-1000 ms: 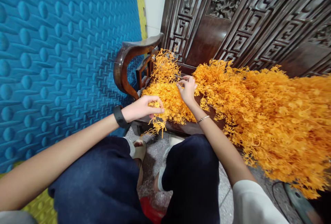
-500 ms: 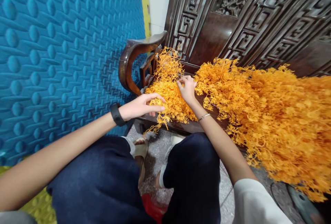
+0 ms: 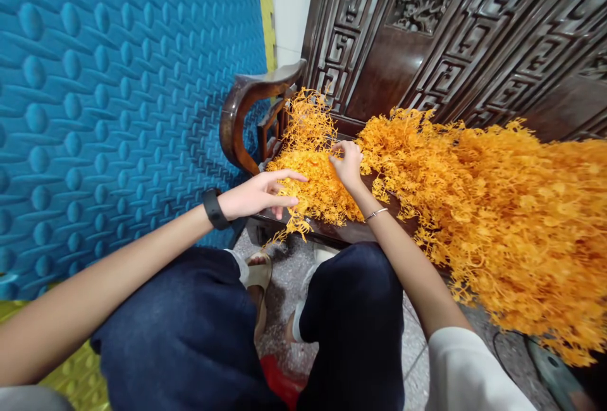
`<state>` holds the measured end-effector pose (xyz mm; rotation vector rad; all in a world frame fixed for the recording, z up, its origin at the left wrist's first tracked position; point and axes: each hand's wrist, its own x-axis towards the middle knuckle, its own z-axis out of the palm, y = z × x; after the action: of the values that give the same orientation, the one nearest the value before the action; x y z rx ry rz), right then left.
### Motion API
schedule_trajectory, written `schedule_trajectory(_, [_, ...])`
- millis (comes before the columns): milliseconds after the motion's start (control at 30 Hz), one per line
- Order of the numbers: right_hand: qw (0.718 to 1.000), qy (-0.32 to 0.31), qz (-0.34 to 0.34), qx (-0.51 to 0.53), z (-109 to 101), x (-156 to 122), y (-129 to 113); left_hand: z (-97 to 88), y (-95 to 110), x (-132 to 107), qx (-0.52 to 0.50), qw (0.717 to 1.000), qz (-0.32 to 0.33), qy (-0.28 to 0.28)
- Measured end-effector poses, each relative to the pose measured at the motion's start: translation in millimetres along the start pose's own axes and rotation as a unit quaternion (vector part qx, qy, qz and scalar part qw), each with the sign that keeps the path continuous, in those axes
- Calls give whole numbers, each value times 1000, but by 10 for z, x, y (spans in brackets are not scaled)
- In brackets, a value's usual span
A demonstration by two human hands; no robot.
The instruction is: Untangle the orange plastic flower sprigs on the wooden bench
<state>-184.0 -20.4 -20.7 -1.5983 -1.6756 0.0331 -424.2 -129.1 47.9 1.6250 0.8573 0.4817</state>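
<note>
My left hand [image 3: 260,195] is open, its index finger and thumb stretched out and apart. It hovers at the front left of a low pile of orange plastic flower-like sprigs [image 3: 327,193]. Just below its fingertips, a loose orange sprig [image 3: 298,226] hangs over the seat's front edge, apart from the thumb or barely touching; I cannot tell. My right hand [image 3: 349,163] is above the right side of the low pile, fingers curled toward the thumb. What sits between those fingertips, if anything, is too small to make out. Behind the hands rises a thinner tangle of orange stems [image 3: 308,120].
A dark wooden bench seat [image 3: 327,231] bears the piles, with a curved armrest [image 3: 232,117] at left and a carved back [image 3: 389,76]. A large orange heap [image 3: 512,221] fills the right. Blue foam matting [image 3: 118,114] lies left; a red object [image 3: 282,382] is below.
My left fingers have straightened and spread wider, and the orange sprig below them has dropped slightly. My right hand has shifted a little to the right, still curled.
</note>
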Motion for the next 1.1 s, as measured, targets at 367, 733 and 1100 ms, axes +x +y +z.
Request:
schedule_trajectory(367, [999,-27,-7,22,-43,-9,-8,32,0,23,-34,999,14,21])
schedule_trajectory(733, [936,-104,-131,310,-471,-272,-579,36,28,25,-20,999,13,36])
schedule_trajectory(1100, [876,-264,-274,296,-683,-528,-860,42,8,62,-11,999,19,44])
